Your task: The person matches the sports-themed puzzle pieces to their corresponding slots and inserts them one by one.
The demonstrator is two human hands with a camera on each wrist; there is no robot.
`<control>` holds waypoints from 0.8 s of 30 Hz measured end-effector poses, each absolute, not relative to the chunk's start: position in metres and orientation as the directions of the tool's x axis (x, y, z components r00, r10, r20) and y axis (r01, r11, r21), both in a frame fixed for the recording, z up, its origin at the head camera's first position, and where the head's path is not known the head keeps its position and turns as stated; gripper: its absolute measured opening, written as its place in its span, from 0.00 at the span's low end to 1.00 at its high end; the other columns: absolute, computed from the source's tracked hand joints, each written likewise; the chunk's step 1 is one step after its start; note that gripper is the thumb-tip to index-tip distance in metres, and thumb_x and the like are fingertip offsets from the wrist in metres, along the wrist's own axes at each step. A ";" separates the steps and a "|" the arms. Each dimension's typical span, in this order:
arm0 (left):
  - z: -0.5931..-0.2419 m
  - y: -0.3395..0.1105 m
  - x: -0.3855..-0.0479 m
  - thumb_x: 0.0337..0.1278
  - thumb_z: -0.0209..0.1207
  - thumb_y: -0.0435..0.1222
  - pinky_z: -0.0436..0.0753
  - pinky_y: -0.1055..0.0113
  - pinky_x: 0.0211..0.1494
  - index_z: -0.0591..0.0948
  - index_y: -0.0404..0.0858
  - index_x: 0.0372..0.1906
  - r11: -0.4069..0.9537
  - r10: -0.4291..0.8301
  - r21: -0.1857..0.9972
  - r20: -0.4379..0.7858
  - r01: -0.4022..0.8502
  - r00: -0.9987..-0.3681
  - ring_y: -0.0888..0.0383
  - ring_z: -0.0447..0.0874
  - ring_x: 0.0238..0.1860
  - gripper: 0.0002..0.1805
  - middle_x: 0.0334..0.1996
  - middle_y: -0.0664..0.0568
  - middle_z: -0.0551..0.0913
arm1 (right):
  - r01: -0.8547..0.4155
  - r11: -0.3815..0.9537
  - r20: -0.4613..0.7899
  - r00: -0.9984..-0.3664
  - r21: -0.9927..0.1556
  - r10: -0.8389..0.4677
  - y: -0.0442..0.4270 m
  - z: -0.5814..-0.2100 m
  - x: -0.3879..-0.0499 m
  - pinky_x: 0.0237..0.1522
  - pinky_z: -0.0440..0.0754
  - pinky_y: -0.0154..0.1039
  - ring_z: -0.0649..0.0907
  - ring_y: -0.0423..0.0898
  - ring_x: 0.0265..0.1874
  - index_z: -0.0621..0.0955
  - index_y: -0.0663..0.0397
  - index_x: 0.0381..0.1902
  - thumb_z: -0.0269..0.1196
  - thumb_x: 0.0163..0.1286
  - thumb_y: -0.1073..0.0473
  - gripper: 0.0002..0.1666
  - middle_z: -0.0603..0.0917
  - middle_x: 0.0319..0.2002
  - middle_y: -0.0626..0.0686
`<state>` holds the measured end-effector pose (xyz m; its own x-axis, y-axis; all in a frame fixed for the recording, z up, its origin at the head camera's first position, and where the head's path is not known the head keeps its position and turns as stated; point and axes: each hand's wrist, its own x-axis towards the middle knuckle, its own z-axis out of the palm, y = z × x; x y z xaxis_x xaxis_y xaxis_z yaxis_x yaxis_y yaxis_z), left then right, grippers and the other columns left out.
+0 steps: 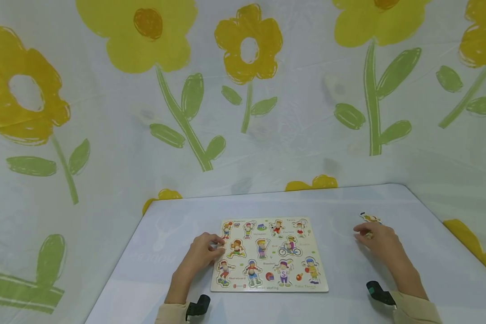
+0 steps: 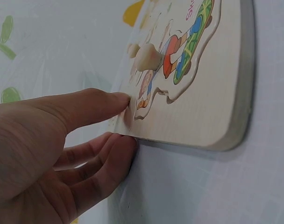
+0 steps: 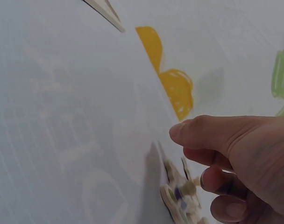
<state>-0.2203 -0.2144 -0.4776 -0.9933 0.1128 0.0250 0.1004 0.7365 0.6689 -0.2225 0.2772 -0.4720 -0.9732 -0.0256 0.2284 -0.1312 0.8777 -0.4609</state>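
A wooden peg puzzle board (image 1: 253, 276) printed with sports figures lies on the table. My left hand (image 1: 204, 253) grips its left edge. In the left wrist view the thumb (image 2: 102, 109) lies on the board's face, the fingers at its edge below. A skateboarder piece (image 2: 184, 51) with a round knob sits in its recess near this thumb. My right hand (image 1: 380, 240) hovers right of the board, fingers loosely bent, holding nothing I can make out. Just by it lies a loose figure piece (image 1: 370, 218). In the right wrist view, knobbed pieces (image 3: 184, 196) lie below the fingers, partly hidden.
The white table (image 1: 146, 274) ends at a back edge against a flower-printed cloth (image 1: 299, 135). A corner of the board (image 3: 107, 11) shows at the top of the right wrist view. Black wrist devices (image 1: 198, 306) sit at both sleeves.
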 end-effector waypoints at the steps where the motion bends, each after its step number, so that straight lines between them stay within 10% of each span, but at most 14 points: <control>1: -0.478 -0.214 -0.220 0.55 0.67 0.36 0.77 0.71 0.25 0.84 0.40 0.42 0.738 0.109 0.668 0.024 0.097 -0.994 0.59 0.75 0.28 0.10 0.41 0.47 0.78 | -0.123 0.878 0.218 -0.976 -0.463 -0.022 0.280 -0.472 -0.223 0.34 0.79 0.48 0.83 0.55 0.36 0.86 0.58 0.41 0.68 0.60 0.63 0.11 0.87 0.36 0.57; 24: -0.479 -0.214 -0.221 0.55 0.68 0.35 0.78 0.71 0.24 0.85 0.40 0.42 0.732 0.101 0.675 0.023 0.090 -0.995 0.59 0.74 0.28 0.10 0.40 0.47 0.77 | 0.043 0.863 0.059 -0.995 -0.504 0.084 0.314 -0.468 -0.216 0.37 0.75 0.51 0.81 0.59 0.43 0.84 0.59 0.47 0.67 0.64 0.52 0.18 0.87 0.40 0.58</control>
<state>-0.2213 -0.2136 -0.4790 -0.9946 0.1009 0.0232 0.0900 0.7319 0.6755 -0.2160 0.3139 -0.4676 -0.9947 0.0845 0.0591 0.0433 0.8625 -0.5042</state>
